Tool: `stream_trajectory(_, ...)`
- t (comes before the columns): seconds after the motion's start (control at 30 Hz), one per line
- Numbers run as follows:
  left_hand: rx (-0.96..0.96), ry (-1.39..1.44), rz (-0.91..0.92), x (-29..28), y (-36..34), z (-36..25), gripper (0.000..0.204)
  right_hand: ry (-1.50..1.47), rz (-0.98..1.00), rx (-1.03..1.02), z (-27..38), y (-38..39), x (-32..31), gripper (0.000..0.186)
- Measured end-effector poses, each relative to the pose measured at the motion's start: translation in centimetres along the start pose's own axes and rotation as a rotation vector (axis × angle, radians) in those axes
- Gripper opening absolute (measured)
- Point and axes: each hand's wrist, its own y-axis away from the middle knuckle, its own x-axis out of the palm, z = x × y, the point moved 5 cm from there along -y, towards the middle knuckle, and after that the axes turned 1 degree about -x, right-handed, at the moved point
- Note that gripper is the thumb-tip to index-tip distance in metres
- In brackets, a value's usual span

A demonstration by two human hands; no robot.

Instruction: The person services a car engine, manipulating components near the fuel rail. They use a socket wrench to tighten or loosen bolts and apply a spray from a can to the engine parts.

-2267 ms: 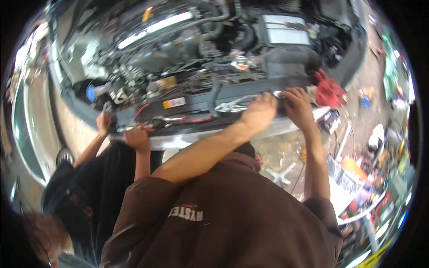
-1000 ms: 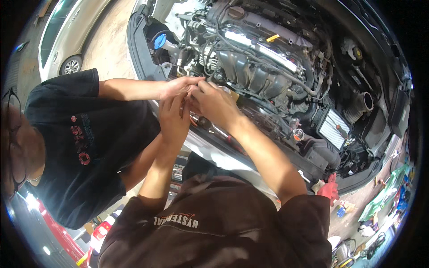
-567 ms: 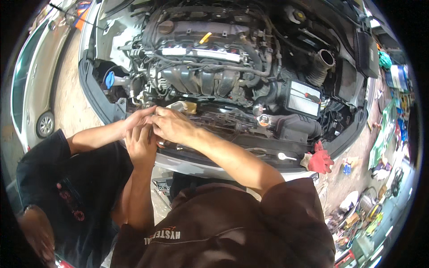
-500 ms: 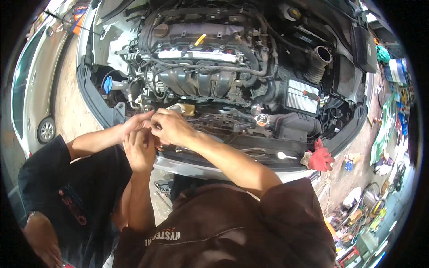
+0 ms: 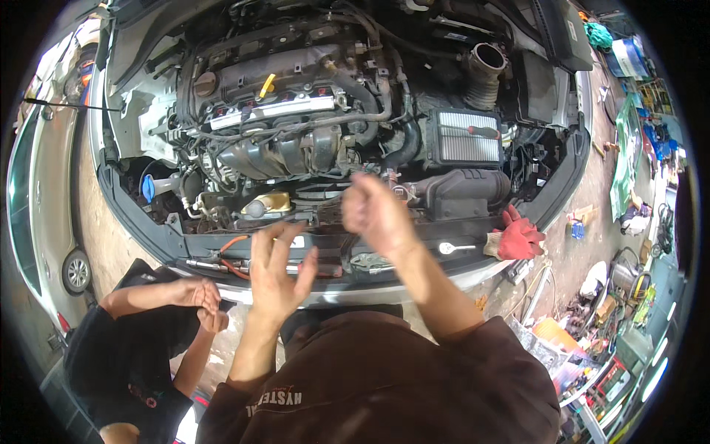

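1. Hovering over the long black plastic panel (image 5: 466,233) along the engine bay's front edge, the left hand (image 5: 278,272) has its fingers wide and, as far as I can see, grips nothing; whether it brushes the panel I cannot tell.
2. Blurred, the right hand (image 5: 377,214) has its fingers curled; I cannot tell whether it holds anything.
3. Nearest the left hand, the red-handled tool (image 5: 322,270) lies on the panel; near the right, I see the round metal radiator cap (image 5: 400,194).
4. I judge a careless sweep could knock the red-handled tool or the chrome ratchet (image 5: 452,249) off the edge.
5. Apart at left, a co-worker's hand (image 5: 196,292) could collide with ours if both reach inward together.
6. Farther off, a bump could roll the red-and-black screwdriver (image 5: 484,132) off the white pleated filter (image 5: 466,150); the open-mouthed ribbed hose (image 5: 481,94) could swallow dropped parts.
7. Pale lettering shows inverted on the brown shirt (image 5: 370,385); print on the small white label (image 5: 297,242) is too small for me.
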Motion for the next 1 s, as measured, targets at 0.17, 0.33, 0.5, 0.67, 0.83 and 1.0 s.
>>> stream_trajectory(0.17,-0.189,0.011,0.078,0.7,-1.5,2.9,0.029,0.307,-0.537,-0.414,12.0,-5.2,-10.6,0.029)
stream_trajectory(0.33,-0.248,0.084,0.205,2.8,-2.4,3.2,0.029,0.369,-0.515,-0.400,12.3,-12.7,-13.0,0.029)
stream_trajectory(0.5,-0.286,0.079,0.248,3.8,-1.6,4.2,0.031,0.313,-0.471,-0.500,13.5,-12.5,-14.3,0.024)
stream_trajectory(0.67,-0.400,0.063,0.279,3.2,-0.6,5.9,0.034,0.140,-0.204,-0.224,16.6,-11.3,-14.7,0.027)
stream_trajectory(0.83,-0.449,0.055,0.258,1.2,0.2,5.8,0.034,0.187,-0.198,-0.195,16.8,-11.3,-15.0,0.027)
stream_trajectory(1.0,-0.474,0.066,0.254,-0.7,2.5,7.2,0.038,0.462,-0.306,-0.296,15.4,-13.6,-16.4,0.021)
